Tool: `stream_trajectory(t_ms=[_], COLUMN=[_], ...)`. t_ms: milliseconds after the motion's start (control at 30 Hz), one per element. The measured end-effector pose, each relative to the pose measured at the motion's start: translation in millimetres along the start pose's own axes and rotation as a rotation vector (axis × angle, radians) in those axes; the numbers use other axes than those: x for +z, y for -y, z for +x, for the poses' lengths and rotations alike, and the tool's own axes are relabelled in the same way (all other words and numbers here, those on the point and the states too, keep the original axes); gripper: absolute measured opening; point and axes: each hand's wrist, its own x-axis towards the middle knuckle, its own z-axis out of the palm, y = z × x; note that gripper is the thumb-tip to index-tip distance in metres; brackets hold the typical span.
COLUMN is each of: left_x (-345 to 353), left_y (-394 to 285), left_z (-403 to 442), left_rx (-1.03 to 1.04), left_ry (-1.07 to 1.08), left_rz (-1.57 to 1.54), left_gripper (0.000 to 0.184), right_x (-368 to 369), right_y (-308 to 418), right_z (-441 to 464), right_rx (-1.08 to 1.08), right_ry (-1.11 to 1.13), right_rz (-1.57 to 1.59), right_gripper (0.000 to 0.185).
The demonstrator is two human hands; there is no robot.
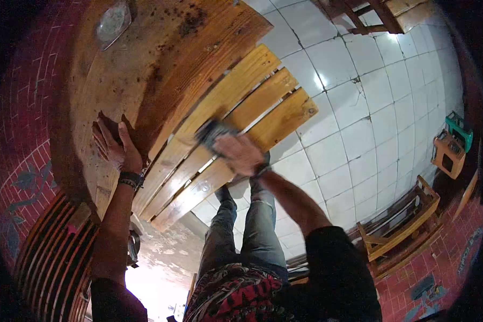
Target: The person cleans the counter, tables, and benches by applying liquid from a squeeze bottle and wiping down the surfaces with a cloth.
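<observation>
My left hand (117,146) lies flat on the wooden table (104,80), fingers spread and holding nothing. My right hand (242,154), smeared by motion, presses a dark cloth (213,132) onto the slatted wooden bench (283,119); the blur hides the cloth's exact kind. The bench runs alongside the table, with light varnished slats and narrow gaps between them. Dark specks and stains (190,22) mark the table top. A clear plastic container or bag (114,24) with pale contents rests on the table's far part.
White floor tiles (333,123) spread to the right of the bench. A wooden rack-like piece (402,231) stands at the lower right, with brown and green stools (449,153) beyond. Other wooden furniture (378,19) is at the top. A slatted piece (51,252) stands at the lower left.
</observation>
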Motion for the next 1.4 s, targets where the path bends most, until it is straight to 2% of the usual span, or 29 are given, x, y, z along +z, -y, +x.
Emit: stream_trajectory(t_ms=[67,100,133,167,200,267,367,433,500,533,600,667,733,767,800,867,900,933,967,1067,1100,1167,1200,1267,1400], left_x=[7,6,6,6,5,4,5,5,4,2,-1,-2,-3,-1,2,4,3,1,-1,-2,-1,1,0,-5,3], left_y=[10,9,6,5,5,6,8,9,8,6,3,-3,-7,-6,-3,0,0,-2,-5,-12,-12,-12,-12,-15,-11], left_z=[0,-1,0,0,-2,1,0,0,1,1,0,-1,-2,-2,-2,-2,-3,-3,-2,-4,-5,-3,-3,-4,-3], left_rx=[0.021,0.022,0.012,0.001,0.0,0.024,0.034,0.011,-0.015,0.003,0.021,0.002,-0.007,0.001,0.005,-0.032,-0.033,-0.032,-0.027,-0.036,-0.026,-0.024,-0.02,-0.021,0.002], left_ry=[-0.048,-0.042,-0.041,-0.039,-0.033,-0.026,-0.032,-0.023,-0.017,-0.012,-0.011,-0.03,-0.037,-0.052,-0.067,-0.055,-0.02,0.016,0.03,0.036,0.02,0.022,0.024,0.029,-0.029], left_rz=[-0.05,-0.05,-0.042,-0.03,-0.018,-0.048,-0.005,-0.003,-0.003,-0.016,-0.02,-0.018,-0.074,-0.064,-0.052,-0.044,-0.04,-0.036,-0.032,-0.019,-0.044,-0.044,-0.041,-0.031,-0.04], left_gripper=[0.085,0.085,0.085,0.086,0.086,0.089,0.09,0.089,0.088,0.087,0.087,0.087,0.088,0.087,0.087,0.088,0.093,0.099,0.1,0.099,0.097,0.097,0.097,0.097,0.095], right_x=[-73,-85,-99,-123,-133,-135,-112,-81,-56,-14,85,76,50,29,-15,-87,-102,-104,-114,-95,-76,-51,-40,15,129], right_y=[-40,-77,-110,-120,-133,-131,-88,-46,18,40,70,84,50,29,6,-33,-62,-85,-92,-77,-63,2,42,102,211], right_z=[-27,-45,-53,-49,-38,-4,51,72,92,95,91,84,91,81,77,64,57,54,55,76,86,109,122,142,125], right_rx=[0.41,0.497,0.495,0.672,0.694,0.839,0.891,0.708,0.447,0.44,-0.173,-0.317,-0.484,-0.36,-0.15,0.247,0.329,0.518,0.603,0.646,0.577,0.399,0.35,0.09,-0.274], right_ry=[-0.062,-0.285,-0.509,-0.524,-0.631,-0.634,-0.631,-0.355,0.028,0.027,0.072,-0.074,0.071,0.034,-0.023,-0.239,-0.467,-0.552,-0.6,-0.58,-0.568,-0.218,-0.022,-0.057,0.041], right_rz=[-0.187,-0.11,-0.242,-0.368,-0.332,-0.404,-0.439,-0.355,-0.4,-0.394,-0.41,-0.173,-0.157,-0.161,0.055,-0.215,-0.332,-0.398,-0.474,-0.47,-0.494,-0.539,-0.436,-0.371,-0.125], right_gripper=[0.069,0.07,0.072,0.071,0.069,0.073,0.074,0.07,0.064,0.064,0.065,0.07,0.069,0.068,0.067,0.066,0.071,0.069,0.067,0.067,0.069,0.069,0.067,0.045,0.056])
